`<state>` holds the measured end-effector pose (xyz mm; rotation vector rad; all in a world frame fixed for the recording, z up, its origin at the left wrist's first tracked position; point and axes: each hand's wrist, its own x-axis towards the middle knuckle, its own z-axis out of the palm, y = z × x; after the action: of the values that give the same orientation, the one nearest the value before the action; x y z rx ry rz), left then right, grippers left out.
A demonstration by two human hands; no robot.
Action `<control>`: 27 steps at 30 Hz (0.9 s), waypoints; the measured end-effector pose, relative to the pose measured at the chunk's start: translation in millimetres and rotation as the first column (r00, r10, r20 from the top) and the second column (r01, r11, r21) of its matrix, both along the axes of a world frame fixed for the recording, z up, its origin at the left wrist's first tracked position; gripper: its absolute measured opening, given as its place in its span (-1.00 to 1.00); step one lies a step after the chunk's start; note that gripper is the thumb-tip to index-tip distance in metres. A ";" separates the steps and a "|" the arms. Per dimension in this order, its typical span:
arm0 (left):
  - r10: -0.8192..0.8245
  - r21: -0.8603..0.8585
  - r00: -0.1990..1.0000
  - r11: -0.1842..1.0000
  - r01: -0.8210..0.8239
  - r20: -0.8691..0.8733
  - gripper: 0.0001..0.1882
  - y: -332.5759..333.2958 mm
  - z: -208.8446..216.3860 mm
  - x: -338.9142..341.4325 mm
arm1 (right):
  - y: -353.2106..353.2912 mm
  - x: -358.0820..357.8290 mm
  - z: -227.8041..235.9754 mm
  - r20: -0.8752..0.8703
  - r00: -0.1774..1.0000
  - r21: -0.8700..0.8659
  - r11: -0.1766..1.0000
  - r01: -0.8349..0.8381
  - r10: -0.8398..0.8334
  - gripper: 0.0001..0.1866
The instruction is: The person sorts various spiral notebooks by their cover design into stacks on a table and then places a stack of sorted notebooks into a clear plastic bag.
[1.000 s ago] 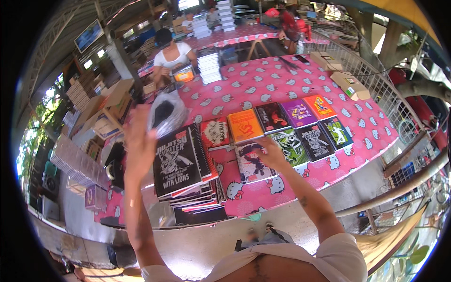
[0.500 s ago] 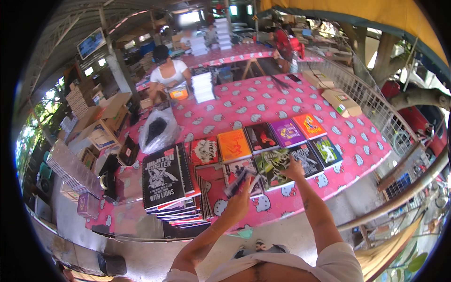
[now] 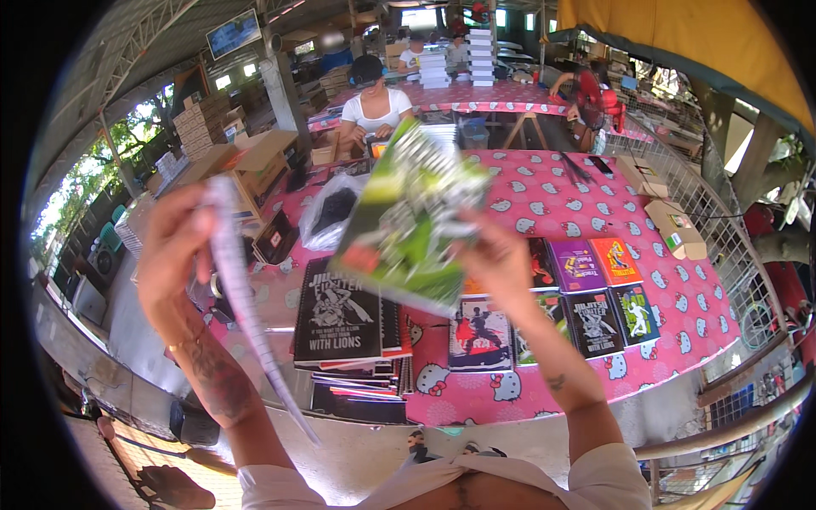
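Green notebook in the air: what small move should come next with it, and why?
I'd probably ease the green notebook down toward the stack. The right hand holds it up alone, its lower edge overlaps the stack in this view, and the left hand is busy with a thin, pale item, blurred and nearly edge-on.

Pink tablecloth [image 3: 497, 408] patterned with white cat heads | green notebook [image 3: 399, 212] marked with white | black notebook [image 3: 340, 319] printed in white | awning [image 3: 680, 38] coloured yellow
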<state>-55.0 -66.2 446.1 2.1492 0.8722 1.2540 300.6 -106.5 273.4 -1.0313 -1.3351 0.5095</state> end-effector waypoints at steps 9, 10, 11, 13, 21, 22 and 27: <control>0.122 -0.042 0.983 0.991 -0.129 -0.139 -0.48 107.7 -121.2 28.0 | 85.0 -3.9 -127.7 0.191 0.974 -0.263 0.950 0.167 -0.118 -0.47; 0.192 -0.008 0.981 0.981 -0.192 0.015 -0.57 138.7 -128.7 27.2 | 113.5 16.4 -164.7 0.411 0.880 -0.192 0.922 0.337 -0.236 -0.43; 0.247 0.025 0.954 0.967 -0.254 0.170 -0.65 168.4 -132.1 28.8 | 136.0 26.4 -212.0 0.597 0.752 -0.060 0.919 0.389 -0.280 -0.37; 0.402 0.008 0.916 0.916 -0.402 0.013 -0.64 224.6 -203.0 0.2 | 164.3 -15.4 -260.0 0.883 0.410 0.090 0.940 0.329 -0.228 -0.32; 0.059 -0.316 0.631 0.827 -0.465 -0.774 -0.58 333.9 -492.3 -6.3 | 189.1 -25.4 -261.4 0.829 0.503 -0.019 0.888 0.460 -0.243 -0.74; 0.057 -0.367 0.648 0.785 -0.499 -0.760 -0.57 341.7 -500.7 -43.4 | 197.1 -37.9 -226.5 0.708 0.617 0.038 0.892 0.451 -0.342 -0.80; 0.339 -0.079 0.781 0.894 -0.440 -0.524 -0.69 308.4 -441.4 17.3 | 99.0 -20.6 -55.0 -0.048 0.895 -0.023 0.897 0.442 -0.443 -0.90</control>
<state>-37.7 242.3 4.7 2.2264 1.6644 0.7219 280.0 -7.5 218.4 -1.2792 -1.0058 0.1968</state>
